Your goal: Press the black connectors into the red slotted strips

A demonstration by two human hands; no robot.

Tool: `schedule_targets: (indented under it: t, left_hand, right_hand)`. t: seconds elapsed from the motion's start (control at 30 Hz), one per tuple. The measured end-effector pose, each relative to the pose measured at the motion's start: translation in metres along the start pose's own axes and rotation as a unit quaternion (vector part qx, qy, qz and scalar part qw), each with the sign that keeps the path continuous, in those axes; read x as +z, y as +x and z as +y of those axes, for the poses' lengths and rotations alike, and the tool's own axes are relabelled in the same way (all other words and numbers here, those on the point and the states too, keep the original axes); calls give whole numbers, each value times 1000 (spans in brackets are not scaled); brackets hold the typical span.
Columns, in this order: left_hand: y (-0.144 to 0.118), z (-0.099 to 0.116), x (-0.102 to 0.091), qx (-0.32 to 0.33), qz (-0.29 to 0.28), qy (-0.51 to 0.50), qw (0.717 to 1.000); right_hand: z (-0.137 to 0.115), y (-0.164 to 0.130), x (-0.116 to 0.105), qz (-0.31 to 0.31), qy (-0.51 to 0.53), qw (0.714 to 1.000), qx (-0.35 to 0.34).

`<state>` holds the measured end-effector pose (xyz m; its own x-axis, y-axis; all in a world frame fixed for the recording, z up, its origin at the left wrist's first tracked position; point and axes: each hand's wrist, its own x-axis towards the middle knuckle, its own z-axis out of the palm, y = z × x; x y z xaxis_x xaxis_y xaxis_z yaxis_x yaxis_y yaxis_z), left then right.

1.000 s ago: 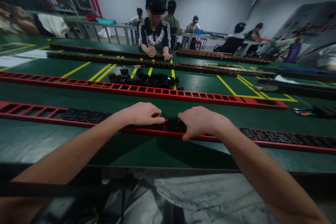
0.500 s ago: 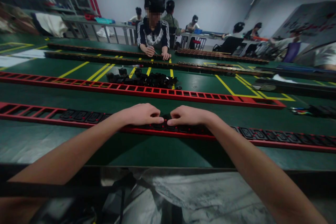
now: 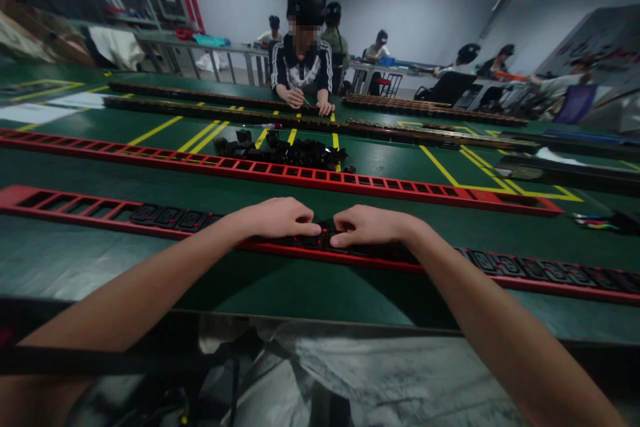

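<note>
Side by side at the middle of the near red slotted frame (image 3: 165, 230) are my two hands, both with curled fingers. My left hand (image 3: 283, 219) rests its thumb on a black square insert (image 3: 313, 240) set in the frame. Just to its right, my right hand (image 3: 370, 225) presses its thumb on the neighbouring black insert, knuckles up. Only a narrow gap separates the thumbs. The curled fingertips are hidden behind the hands. More black inserts (image 3: 525, 268) fill slots to the right, and several slots at the left end are bare.
A second red slotted frame (image 3: 300, 177) lies parallel beyond my hands. Behind it is a pile of black parts (image 3: 300, 152) on the green table (image 3: 390, 159). Long dark strips (image 3: 225, 110) lie farther back, where a co-worker (image 3: 303, 70) sits. Coloured wires (image 3: 595, 220) lie at right.
The view has turned slightly left, so the scene sits farther right in the picture. Both hands stay at nearly the same spot on the frame, thumbs still down.
</note>
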<state>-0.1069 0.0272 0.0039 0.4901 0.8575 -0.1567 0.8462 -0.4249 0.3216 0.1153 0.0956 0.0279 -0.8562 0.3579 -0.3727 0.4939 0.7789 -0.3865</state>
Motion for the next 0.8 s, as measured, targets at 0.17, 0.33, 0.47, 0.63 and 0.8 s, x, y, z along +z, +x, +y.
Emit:
schedule_targets:
  t: [0.17,0.33,0.47,0.63,0.8]
  left_hand:
    - [0,-1,1,-4,7,-2,1000]
    - [1,-2,1,3,5,-4,1000]
    - [0,-1,0,4,5,-4,1000]
    - [-1,1,-1,2,6,-4,1000]
    - [-1,1,0,2,6,-5,1000]
  right_hand:
    - [-7,0,2,18,-23,999,25]
    - [-10,0,3,26,-32,999,26]
    - [-11,-2,2,25,-39,999,28]
    - [-11,-1,1,27,-40,998,29]
    - [-10,-1,2,27,-37,999,26]
